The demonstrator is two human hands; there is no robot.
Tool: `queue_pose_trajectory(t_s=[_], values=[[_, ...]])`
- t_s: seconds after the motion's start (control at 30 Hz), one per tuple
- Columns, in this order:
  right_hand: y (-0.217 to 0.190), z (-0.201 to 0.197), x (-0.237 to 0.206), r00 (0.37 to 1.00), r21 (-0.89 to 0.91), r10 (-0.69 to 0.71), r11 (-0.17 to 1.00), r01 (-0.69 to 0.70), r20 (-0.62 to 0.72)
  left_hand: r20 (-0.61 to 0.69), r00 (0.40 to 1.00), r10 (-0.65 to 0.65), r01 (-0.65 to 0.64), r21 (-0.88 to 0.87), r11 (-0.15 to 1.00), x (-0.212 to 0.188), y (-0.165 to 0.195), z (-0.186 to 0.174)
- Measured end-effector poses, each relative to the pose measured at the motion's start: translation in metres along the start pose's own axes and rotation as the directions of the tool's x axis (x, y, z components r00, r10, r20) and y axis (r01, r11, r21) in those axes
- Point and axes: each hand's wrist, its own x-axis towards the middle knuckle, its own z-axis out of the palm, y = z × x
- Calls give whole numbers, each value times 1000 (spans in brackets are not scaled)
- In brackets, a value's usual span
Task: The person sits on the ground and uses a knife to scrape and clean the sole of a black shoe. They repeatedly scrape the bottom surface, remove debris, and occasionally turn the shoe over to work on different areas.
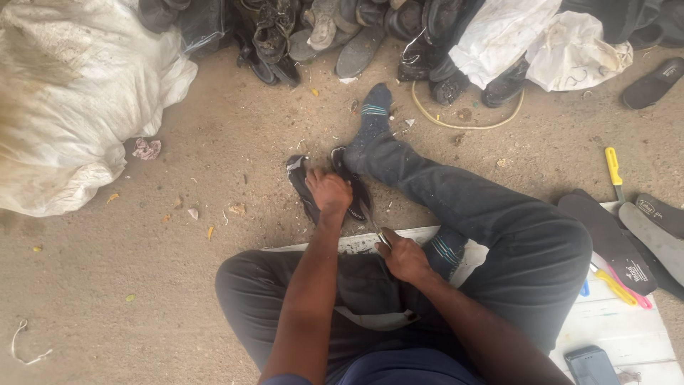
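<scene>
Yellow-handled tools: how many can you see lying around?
2. One yellow tool lies on the ground at the right, above the loose soles. Another yellow tool lies on the white board beside a pink one. More may be hidden under the leg.

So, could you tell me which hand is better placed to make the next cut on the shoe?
The right hand, probably: it grips the knife, blade pointing at the black shoe. The left hand presses down on the shoe on the ground, holding it.

Sandy floor [214,135] with worn shoes [324,32]
</scene>
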Motion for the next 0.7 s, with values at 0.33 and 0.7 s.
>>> queue_pose_trajectory(t_s=[0.33,0.7], values=[[28,16,16,993,43,-28,999,24,115,-161,858,-488,-317,-913,-255,18,73,-95],[22,-2,12,993,183,-64,980,80,-96,117,993,-16,28,-106,994,33,68,-86]])
